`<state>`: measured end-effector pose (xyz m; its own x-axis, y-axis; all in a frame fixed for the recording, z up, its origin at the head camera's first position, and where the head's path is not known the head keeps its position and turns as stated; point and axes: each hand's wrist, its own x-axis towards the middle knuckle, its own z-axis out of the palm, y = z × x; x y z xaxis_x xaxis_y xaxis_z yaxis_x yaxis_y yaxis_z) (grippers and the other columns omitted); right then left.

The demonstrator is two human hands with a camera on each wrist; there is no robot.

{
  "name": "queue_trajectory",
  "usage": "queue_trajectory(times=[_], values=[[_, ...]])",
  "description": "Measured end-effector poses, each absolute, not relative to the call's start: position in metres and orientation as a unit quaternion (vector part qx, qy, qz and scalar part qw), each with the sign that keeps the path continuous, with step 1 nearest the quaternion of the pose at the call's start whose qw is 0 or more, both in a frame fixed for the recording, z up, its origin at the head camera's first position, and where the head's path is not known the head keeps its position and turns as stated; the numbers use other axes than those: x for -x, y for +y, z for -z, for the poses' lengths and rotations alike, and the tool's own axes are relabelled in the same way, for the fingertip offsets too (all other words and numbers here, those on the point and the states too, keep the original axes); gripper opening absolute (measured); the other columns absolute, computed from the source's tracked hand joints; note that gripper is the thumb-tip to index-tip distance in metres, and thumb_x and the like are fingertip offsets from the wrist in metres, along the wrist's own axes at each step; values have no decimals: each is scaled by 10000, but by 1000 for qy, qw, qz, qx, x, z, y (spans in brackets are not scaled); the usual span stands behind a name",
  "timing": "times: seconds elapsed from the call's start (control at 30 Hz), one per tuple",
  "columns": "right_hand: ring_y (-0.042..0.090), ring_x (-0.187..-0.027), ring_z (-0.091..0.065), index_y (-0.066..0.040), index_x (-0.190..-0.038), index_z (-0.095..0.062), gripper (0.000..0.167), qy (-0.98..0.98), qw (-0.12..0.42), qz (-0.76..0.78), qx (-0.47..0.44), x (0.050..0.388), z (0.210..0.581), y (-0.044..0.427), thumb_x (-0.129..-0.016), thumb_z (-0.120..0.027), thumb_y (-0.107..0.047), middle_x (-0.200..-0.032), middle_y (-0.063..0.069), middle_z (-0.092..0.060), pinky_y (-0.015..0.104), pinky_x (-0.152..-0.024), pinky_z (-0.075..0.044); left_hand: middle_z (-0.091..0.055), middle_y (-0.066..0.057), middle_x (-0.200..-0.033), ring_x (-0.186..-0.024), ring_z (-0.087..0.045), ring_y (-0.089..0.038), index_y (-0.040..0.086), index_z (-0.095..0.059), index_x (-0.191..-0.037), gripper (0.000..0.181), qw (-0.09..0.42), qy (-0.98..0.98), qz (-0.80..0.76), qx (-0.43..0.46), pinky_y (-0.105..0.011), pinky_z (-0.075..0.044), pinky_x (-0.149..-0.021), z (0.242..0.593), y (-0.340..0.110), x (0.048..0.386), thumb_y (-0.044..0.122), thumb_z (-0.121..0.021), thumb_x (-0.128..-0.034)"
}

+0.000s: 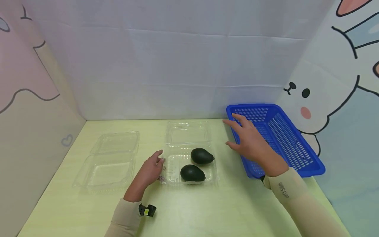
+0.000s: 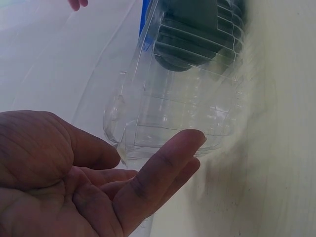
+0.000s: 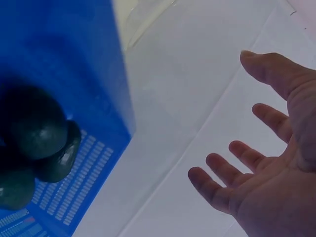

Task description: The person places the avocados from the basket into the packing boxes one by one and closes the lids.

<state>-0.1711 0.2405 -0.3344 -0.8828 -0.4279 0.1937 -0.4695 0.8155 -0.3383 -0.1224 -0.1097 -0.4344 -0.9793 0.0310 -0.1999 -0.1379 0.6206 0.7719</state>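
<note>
A clear plastic clamshell container lies with its lid folded back. Two dark green avocados, one toward the back and one toward the front, rest in its base. My left hand is at the container's left edge; in the left wrist view the thumb tip meets the rim corner and the other fingers lie loosely against the outside. Over the near left side of a blue plastic basket, my right hand hovers with spread fingers and nothing in it. Several more avocados sit inside the basket.
Another clear clamshell container lies with its lid folded back on the left of the pale wooden table. White cloth hangs behind the table, and printed cartoon panels line both sides.
</note>
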Motion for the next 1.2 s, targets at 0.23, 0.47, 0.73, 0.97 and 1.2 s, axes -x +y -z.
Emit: queue_trajectory(times=[0.23, 0.47, 0.73, 0.97, 1.2], values=[[568, -1468, -191, -132, -1617, -334, 826, -967, 9, -193, -166, 180, 338, 264, -928, -786, -190, -1658, 272, -153, 750, -1064, -311, -586, -319, -1354, -869, -659, -257, -38, -358, -1558, 495, 94, 896, -432, 27, -357, -570, -613, 434, -110, 123, 113, -459, -1097], [638, -1429, -176, -111, -1629, -277, 807, -972, -26, -200, -120, 188, 344, 285, -967, -731, -185, -1644, 332, -87, 769, -1044, -307, -582, -313, -1365, -891, -661, -266, -28, -358, -1562, 499, 99, 894, -435, 34, -356, -576, -623, 435, -109, 123, 117, -460, -1096], [674, -1395, -179, -63, -1626, -239, 832, -978, -42, -191, -76, 200, 348, 314, -962, -724, -187, -1610, 396, -70, 793, -1046, -259, -587, -308, -1364, -877, -656, -258, -25, -364, -1561, 498, 99, 895, -434, 36, -344, -569, -616, 435, -108, 123, 119, -467, -1095], [710, -1375, -151, -43, -1632, -189, 886, -978, -83, -185, -48, 201, 351, 328, -950, -733, -193, -1588, 428, -44, 819, -1020, -253, -582, -315, -1366, -881, -653, -260, -33, -364, -1557, 492, 99, 894, -436, 34, -350, -567, -614, 434, -109, 122, 114, -458, -1097], [741, -1328, -194, 15, -1604, -219, 891, -978, -90, -179, -60, 194, 359, 335, -927, -756, -202, -1543, 476, -80, 822, -1006, -273, -584, -310, -1366, -862, -653, -259, -23, -363, -1563, 496, 99, 894, -435, 40, -341, -567, -617, 436, -108, 123, 125, -457, -1098]])
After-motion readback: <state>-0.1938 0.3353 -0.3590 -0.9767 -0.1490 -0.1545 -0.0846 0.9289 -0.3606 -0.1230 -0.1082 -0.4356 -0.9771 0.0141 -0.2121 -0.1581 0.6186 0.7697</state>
